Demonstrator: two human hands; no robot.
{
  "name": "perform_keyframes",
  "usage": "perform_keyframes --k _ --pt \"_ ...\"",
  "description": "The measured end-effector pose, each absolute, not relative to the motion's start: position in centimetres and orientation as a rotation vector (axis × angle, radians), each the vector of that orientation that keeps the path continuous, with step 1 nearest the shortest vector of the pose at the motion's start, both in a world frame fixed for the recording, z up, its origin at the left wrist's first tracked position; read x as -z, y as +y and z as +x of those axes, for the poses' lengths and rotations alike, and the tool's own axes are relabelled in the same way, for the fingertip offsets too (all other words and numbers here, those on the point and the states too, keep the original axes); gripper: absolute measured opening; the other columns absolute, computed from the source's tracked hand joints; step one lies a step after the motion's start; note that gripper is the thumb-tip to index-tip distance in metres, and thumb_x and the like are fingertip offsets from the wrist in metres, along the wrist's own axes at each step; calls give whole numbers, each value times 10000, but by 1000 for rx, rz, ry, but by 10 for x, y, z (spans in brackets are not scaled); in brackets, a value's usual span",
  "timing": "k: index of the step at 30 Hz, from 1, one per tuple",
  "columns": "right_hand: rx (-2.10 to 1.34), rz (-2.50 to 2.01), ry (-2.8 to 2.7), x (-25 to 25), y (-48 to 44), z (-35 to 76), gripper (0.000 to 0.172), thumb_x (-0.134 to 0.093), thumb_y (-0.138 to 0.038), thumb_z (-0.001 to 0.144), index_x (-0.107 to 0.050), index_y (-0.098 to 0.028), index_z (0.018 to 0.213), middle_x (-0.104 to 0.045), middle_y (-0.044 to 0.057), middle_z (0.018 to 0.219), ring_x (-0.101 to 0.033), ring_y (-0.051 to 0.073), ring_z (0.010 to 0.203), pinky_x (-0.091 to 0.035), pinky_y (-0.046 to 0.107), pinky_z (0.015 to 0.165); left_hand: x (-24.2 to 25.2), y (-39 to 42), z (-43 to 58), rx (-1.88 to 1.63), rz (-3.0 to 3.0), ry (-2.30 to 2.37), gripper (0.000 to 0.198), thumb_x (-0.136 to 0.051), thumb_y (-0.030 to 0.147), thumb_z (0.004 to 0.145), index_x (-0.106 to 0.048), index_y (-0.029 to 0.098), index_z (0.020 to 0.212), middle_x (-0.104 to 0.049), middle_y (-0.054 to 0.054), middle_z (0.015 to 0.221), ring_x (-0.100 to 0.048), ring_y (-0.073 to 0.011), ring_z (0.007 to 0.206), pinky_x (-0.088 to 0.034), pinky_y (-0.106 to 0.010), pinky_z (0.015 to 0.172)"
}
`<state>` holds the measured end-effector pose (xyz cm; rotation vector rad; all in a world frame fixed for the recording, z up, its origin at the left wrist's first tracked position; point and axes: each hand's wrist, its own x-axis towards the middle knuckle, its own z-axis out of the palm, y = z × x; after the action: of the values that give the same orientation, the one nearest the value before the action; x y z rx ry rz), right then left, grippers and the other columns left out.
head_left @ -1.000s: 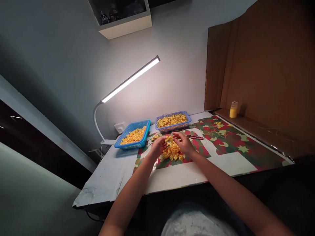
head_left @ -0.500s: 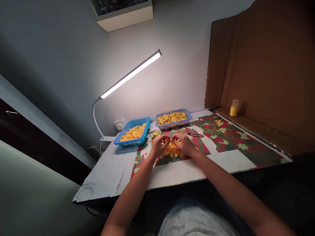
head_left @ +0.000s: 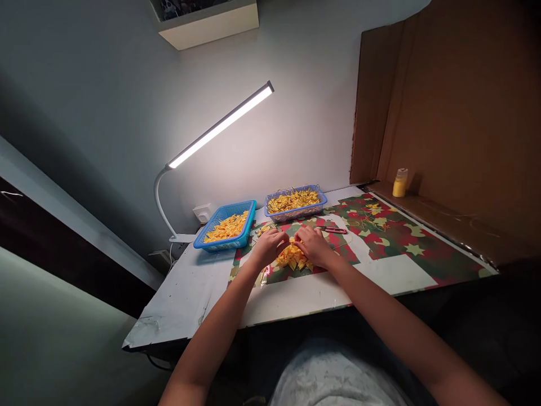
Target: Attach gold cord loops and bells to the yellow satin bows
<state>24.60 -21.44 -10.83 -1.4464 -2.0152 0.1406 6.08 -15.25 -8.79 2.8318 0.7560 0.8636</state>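
Over a pile of small yellow folded ribbon pieces, perhaps bows [head_left: 293,260], my left hand [head_left: 268,247] and my right hand [head_left: 313,246] face each other, a small gap between their fingertips. The fingers of both are curled in and closed. Whatever they pinch is too small and hidden to name. A thin pale cord [head_left: 345,243] trails on the camouflage-patterned sheet beside my right hand. Just beyond that hand lies a red-handled thread snipper or small cutter [head_left: 333,229]. Some small gold and yellow bits [head_left: 265,229] lie behind my left hand.
A blue basket [head_left: 224,245] holds yellow pieces; a violet-blue basket [head_left: 296,213] holds gold corded ones. A lit clamp lamp [head_left: 222,125] leans over the table. Cardboard [head_left: 443,113] walls the right side, with a yellow-filled bottle [head_left: 400,183] by it. Scraps [head_left: 374,214] lie right.
My left hand has turned more palm-down, its fingers curling lower. My right hand's fingers have also dipped toward the pile. The whole view has shifted slightly.
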Motion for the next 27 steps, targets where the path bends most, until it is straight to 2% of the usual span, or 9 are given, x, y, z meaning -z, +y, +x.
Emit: perform_keyframes --k 9,13,18,27 --pt "-324 -1374 -1981 103 -217 247 101 -464 -198 926 -497 -193 831 -619 68 958 -510 222 940 -322 378 860 88 -153 56 -812 2545 817 307 -533 435 909 -576 173 754 -627 -11 689 -544 -128 630 -424 -243 588" --pt "-456 -1303 -1939 102 -218 249 123 -449 -248 922 -471 -197 813 -594 45 896 -529 194 866 -376 335 806 90 -152 56 -814 2424 791 351 -524 498 894 -561 172 769 -632 -16 696 -552 -127 627 -440 -244 578" --pt "-594 -1201 -1899 103 -219 250 121 -437 -288 910 -452 -203 826 -562 8 823 -528 152 748 -408 267 683 92 -152 54 -871 2371 754 316 -591 491 847 -522 183 822 -592 -6 750 -519 -116 649 -441 -250 618" --pt "-603 -1187 -1902 107 -215 249 109 -453 -280 896 -470 -196 829 -570 15 835 -530 157 772 -402 277 706 87 -157 54 -732 2455 767 261 -625 414 832 -557 176 752 -575 16 699 -480 -110 636 -391 -241 615"
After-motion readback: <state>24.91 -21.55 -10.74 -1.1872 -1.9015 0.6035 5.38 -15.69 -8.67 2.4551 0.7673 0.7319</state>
